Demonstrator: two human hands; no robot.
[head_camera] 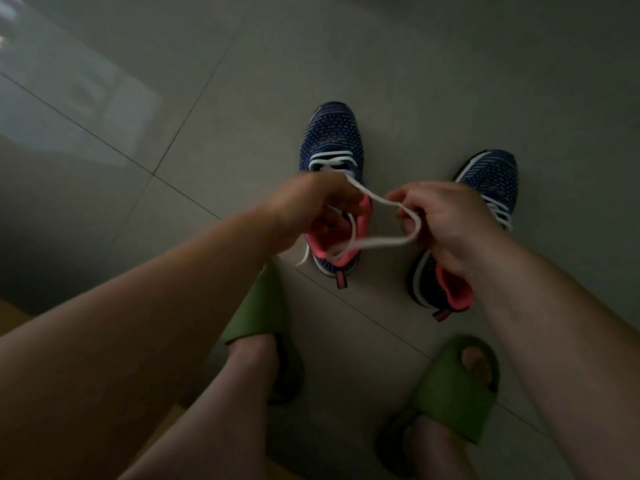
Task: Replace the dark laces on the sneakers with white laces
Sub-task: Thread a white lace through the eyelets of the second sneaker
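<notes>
The right hand (446,223) has its fingers curled round a loop of white lace (388,241), pinching it near the thumb, and the left hand (311,206) grips the other run of the same lace above the tongue of the left sneaker (329,140). Both hands are clamped on lace, held just apart, with a slack loop hanging between them over the shoe's coral collar.

This looks like the tying stage on that shoe, so the thing to get right is even tension: draw both runs snug through the top eyelets before crossing them, keep the flat lace from twisting, and leave the two ends about equal (a loose tail dangles off the shoe's left side near the heel, so the ends may not match).

The sneaker stands on the tiled floor (242,81), toe pointing away, navy knit with pale dashes and white lace bars across the vamp. The right sneaker (491,174) sits near it, partly behind the right hand, white bars showing there too. No dark lace shows on either, though the light is dim. Nearer the camera are the person's feet in green slides (457,386).
</notes>
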